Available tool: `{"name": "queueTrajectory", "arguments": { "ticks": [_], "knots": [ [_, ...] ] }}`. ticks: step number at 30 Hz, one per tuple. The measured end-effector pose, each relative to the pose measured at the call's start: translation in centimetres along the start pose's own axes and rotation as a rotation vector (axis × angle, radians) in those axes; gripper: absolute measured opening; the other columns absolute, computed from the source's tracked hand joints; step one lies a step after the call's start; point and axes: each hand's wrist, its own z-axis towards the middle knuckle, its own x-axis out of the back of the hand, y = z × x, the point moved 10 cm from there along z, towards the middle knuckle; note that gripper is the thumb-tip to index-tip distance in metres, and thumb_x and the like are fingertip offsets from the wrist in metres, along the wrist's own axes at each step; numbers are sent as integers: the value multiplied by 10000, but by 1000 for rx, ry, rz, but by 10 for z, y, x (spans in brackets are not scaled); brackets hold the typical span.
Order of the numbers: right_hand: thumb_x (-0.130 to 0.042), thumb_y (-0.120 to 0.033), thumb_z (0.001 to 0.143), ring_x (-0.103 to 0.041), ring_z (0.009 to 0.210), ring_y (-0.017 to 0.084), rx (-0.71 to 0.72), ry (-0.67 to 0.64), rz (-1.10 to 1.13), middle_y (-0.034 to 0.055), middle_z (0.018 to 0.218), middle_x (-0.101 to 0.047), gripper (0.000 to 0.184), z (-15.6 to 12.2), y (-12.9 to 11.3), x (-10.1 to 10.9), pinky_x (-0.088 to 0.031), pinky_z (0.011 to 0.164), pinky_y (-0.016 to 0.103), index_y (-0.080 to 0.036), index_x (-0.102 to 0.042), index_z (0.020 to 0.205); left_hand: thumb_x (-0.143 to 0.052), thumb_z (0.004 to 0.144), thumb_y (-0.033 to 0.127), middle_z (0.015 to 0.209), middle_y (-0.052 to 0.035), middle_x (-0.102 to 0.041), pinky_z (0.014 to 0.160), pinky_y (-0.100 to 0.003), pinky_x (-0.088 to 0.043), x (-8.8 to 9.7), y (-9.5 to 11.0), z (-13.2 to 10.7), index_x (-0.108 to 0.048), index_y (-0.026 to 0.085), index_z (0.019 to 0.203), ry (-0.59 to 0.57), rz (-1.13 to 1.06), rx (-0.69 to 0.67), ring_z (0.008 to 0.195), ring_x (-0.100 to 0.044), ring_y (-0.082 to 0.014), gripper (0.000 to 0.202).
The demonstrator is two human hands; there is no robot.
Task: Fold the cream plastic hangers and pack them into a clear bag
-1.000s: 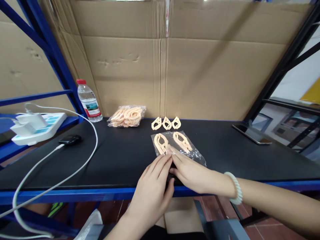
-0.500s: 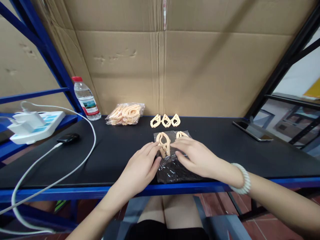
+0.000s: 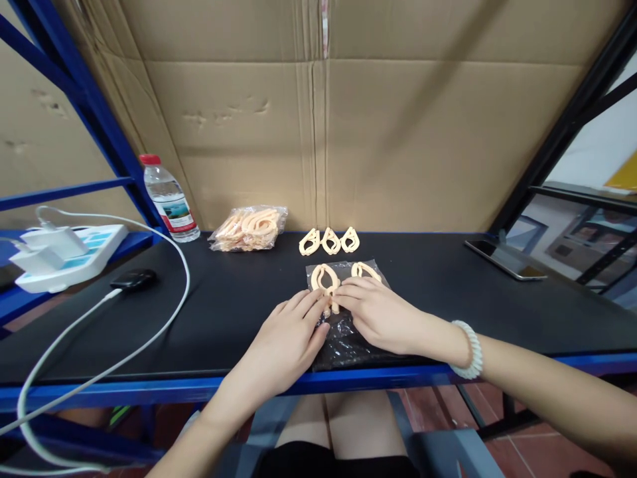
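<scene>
A clear plastic bag lies flat near the table's front edge. Two beige pieces that look like folded travel hangers are on or in it; I cannot tell which. My left hand rests palm down with fingers extended, its fingertips touching the lower end of the left folding hanger. Reaching from the other side, my right hand has its fingers stretched out, fingertips at that same lower end. It partly covers the right folding hanger. Neither hand is wrapped round anything.
Three similar beige hangers stand in a row at the back, beside a filled clear packet. A water bottle, power strip, black plug on a white cable are at left. A phone lies right.
Both hands have closed in on the left hanger's lower end, the right moving slightly left and the left slightly right. The hanger's two lower legs now sit nearer each other.
</scene>
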Motion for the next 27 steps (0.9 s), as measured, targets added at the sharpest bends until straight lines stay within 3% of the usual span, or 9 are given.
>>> {"name": "queueTrajectory", "arguments": {
  "ticks": [2, 4, 7, 9, 12, 16, 22, 27],
  "knots": [
    [-409, -26, 841, -542, 1147, 221, 26, 76, 89, 99, 1113, -662, 362, 0, 3, 13, -421, 1022, 430, -138, -656, 1082, -386, 993, 331, 1450, -102, -495, 1063, -479, -422, 0, 0, 0, -461, 170, 1399, -7, -11, -1, 1336, -444, -270, 442],
    [-403, -33, 844, -595, 1075, 194, -6, 266, 180, 85, 1095, -679, 353, -5, 19, 38, -466, 967, 381, -150, -666, 1048, -395, 993, 364, 1492, -104, -440, 1088, -469, -401, 3, 0, -1, -423, 183, 1425, 14, -48, -4, 1371, -402, -263, 469],
    [-435, -91, 861, -658, 867, 174, -191, 582, 169, 63, 970, -718, 284, -21, 67, 78, -519, 805, 331, -163, -685, 974, -383, 999, 379, 1563, -122, -308, 1141, -438, -341, 10, -6, -5, -256, 181, 1506, 91, -108, 23, 1431, -305, -244, 559],
    [-438, -111, 868, -664, 784, 167, -298, 640, 99, 52, 900, -730, 270, -26, 100, 90, -518, 735, 310, -166, -697, 921, -375, 1003, 371, 1579, -120, -269, 1152, -437, -325, 15, -11, -8, -160, 196, 1532, 147, -126, 62, 1442, -280, -244, 597],
    [-368, -71, 878, -667, 858, 178, -338, 467, -56, 88, 963, -727, 351, -10, 141, 80, -509, 788, 318, -120, -679, 1034, -388, 999, 358, 1568, -109, -299, 1145, -448, -339, 17, -13, -11, -176, 219, 1529, 180, -134, 80, 1429, -310, -255, 587],
    [-380, 1, 845, -609, 1029, 232, -267, 291, -130, 139, 1082, -700, 398, 23, 178, 54, -457, 922, 380, -84, -682, 1092, -399, 994, 357, 1563, -116, -309, 1145, -455, -340, 13, -7, -11, -233, 205, 1514, 135, -132, 48, 1422, -324, -257, 567],
    [-399, 117, 769, -535, 1125, 222, -150, 48, -166, 118, 1288, -626, 581, 71, 208, 2, -441, 947, 354, -119, -601, 1260, -396, 994, 360, 1566, -112, -304, 1143, -469, -342, 14, -6, -12, -234, 204, 1516, 102, -125, 67, 1425, -320, -256, 568],
    [-432, 97, 806, -521, 1127, 253, -168, -3, -195, 157, 1271, -626, 504, 75, 226, -13, -423, 929, 375, -100, -604, 1236, -416, 988, 369, 1552, -109, -335, 1117, -465, -382, 13, -6, -12, -244, 227, 1515, 88, -105, 58, 1406, -358, -263, 572]
  ]
}}
